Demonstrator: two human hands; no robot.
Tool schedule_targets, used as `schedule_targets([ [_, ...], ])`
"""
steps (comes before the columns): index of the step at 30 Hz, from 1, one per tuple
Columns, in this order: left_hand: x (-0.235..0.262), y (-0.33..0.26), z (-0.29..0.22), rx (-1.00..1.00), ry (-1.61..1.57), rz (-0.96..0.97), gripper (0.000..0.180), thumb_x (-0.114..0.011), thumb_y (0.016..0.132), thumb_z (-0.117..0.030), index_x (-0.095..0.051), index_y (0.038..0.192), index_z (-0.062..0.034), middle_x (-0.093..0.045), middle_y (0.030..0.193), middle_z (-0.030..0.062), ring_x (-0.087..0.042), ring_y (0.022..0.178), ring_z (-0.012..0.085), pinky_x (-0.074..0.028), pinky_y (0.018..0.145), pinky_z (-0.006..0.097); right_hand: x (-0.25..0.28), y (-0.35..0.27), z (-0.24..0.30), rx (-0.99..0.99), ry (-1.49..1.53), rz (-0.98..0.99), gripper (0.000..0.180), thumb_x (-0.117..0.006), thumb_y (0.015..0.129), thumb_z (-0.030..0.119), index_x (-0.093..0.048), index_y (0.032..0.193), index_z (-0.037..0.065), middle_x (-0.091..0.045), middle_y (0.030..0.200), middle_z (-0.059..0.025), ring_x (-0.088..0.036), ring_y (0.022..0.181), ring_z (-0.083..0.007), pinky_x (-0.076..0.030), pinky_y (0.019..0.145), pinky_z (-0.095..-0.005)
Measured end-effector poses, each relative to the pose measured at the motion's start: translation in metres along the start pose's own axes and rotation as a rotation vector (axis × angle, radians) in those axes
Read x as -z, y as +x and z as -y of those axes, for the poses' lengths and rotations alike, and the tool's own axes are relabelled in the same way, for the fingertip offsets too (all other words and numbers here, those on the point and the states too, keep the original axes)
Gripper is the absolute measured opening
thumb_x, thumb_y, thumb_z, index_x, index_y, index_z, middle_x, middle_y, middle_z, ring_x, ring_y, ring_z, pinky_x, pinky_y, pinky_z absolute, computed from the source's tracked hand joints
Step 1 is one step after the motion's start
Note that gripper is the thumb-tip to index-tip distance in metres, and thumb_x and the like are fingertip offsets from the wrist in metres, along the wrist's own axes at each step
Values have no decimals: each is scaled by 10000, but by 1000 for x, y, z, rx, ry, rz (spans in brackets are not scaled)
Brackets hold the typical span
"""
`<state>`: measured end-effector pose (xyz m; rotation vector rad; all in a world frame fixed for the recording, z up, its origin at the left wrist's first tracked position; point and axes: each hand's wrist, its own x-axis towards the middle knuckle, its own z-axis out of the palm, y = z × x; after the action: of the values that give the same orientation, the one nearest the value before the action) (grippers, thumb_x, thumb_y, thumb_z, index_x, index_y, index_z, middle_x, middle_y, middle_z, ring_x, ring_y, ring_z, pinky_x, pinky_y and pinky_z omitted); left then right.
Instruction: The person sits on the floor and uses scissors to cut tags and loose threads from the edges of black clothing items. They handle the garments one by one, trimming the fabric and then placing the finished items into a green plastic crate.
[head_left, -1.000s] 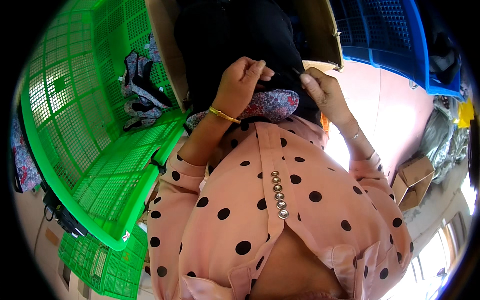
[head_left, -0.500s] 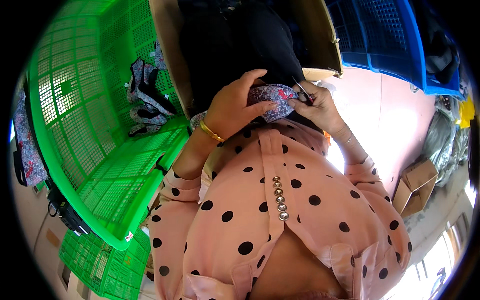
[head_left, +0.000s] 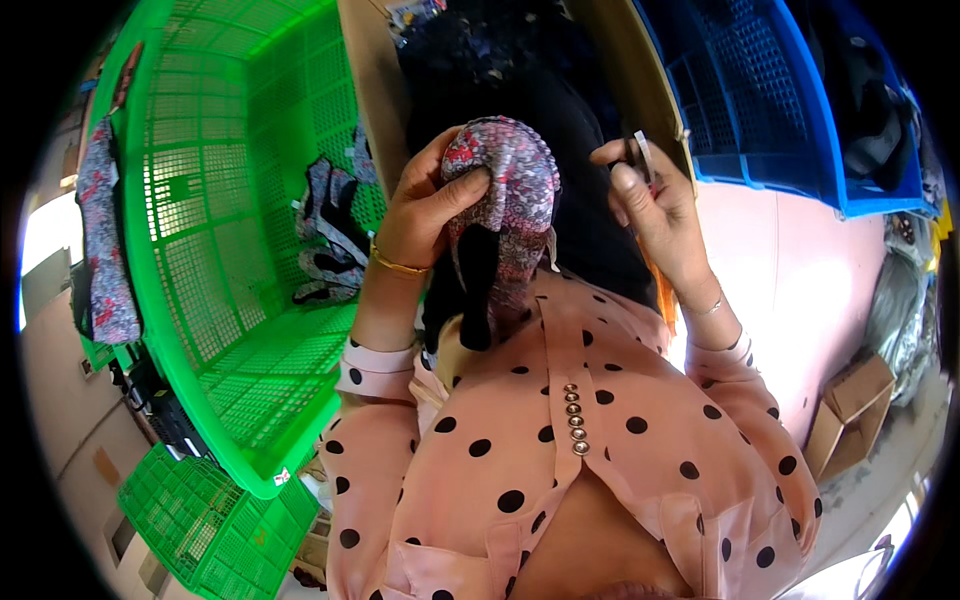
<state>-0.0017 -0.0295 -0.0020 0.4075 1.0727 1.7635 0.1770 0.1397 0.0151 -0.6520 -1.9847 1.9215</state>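
My left hand (head_left: 422,208) is closed on a floral cloth piece (head_left: 515,185), with its thumb on top. The piece is rounded at its far end, patterned in grey, purple and red, and hangs toward my shirt with a black part below. A pale tag or strip sticks out at its lower right. To the right and apart from the cloth, my right hand (head_left: 658,215) is curled around what looks like a pair of small thread snips (head_left: 643,152). A thin, pale blade points up from the fingers; the rest is mostly hidden in the hand.
At my left stands a large green plastic crate (head_left: 215,310) with several similar floral pieces (head_left: 330,225) inside. Ahead is a cardboard box (head_left: 372,75) holding dark scraps. A blue crate (head_left: 765,180) stands at the far right, and a small carton (head_left: 850,415) below it.
My left hand has raised the floral cloth away from my lap and it now hangs open. My right hand has let go of the cloth and moved off right, still holding the snips.
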Motion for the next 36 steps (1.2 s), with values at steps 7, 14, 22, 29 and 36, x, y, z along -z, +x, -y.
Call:
schedule_targets([
  [7, 9, -2, 19, -179, -191, -1, 452, -595, 924, -144, -450, 1334, -21, -618, 1173, 98, -607, 1077, 210, -473, 955, 354, -36, 31, -5, 398, -60, 111, 284, -708, 885, 196, -621, 1083, 12, -568, 780, 24, -447, 661, -38, -378, 611, -193],
  [14, 21, -3, 25, -266, -162, -216, 390, -560, 946, -187, -485, 1301, -44, -593, 1210, 96, -569, 1129, 236, -443, 986, 391, -38, 35, 1, 83, 79, -51, 144, -611, 949, 170, -580, 921, 32, -530, 712, 18, -444, 594, -23, -349, 536, -173],
  [22, 52, -94, 65, -24, -398, -496, 428, -563, 896, -128, -489, 1306, -30, -563, 1264, 99, -507, 1216, 275, -361, 1076, 440, 44, 8, -29, -221, 82, -163, 521, -315, 1031, 494, -594, 1047, 54, -446, 641, 25, -317, 490, -42, -245, 446, -196],
  [29, 14, -95, 45, -267, 921, -647, 392, -610, 831, 22, -570, 1218, -30, -599, 1183, 87, -554, 1111, 231, -405, 1003, 351, 50, -48, -57, -293, -191, -88, 457, -386, 1025, 454, -573, 1042, 37, -424, 617, 14, -372, 504, -61, -328, 483, -187],
  [36, -40, 19, 25, -512, 1251, -17, 124, -735, 787, -159, -721, 883, -81, -675, 827, 52, -598, 816, 232, -441, 784, 341, 23, -65, -71, -145, -292, 20, 396, -436, 1027, 375, -594, 989, 13, -468, 690, 5, -404, 599, -73, -360, 564, -222],
])
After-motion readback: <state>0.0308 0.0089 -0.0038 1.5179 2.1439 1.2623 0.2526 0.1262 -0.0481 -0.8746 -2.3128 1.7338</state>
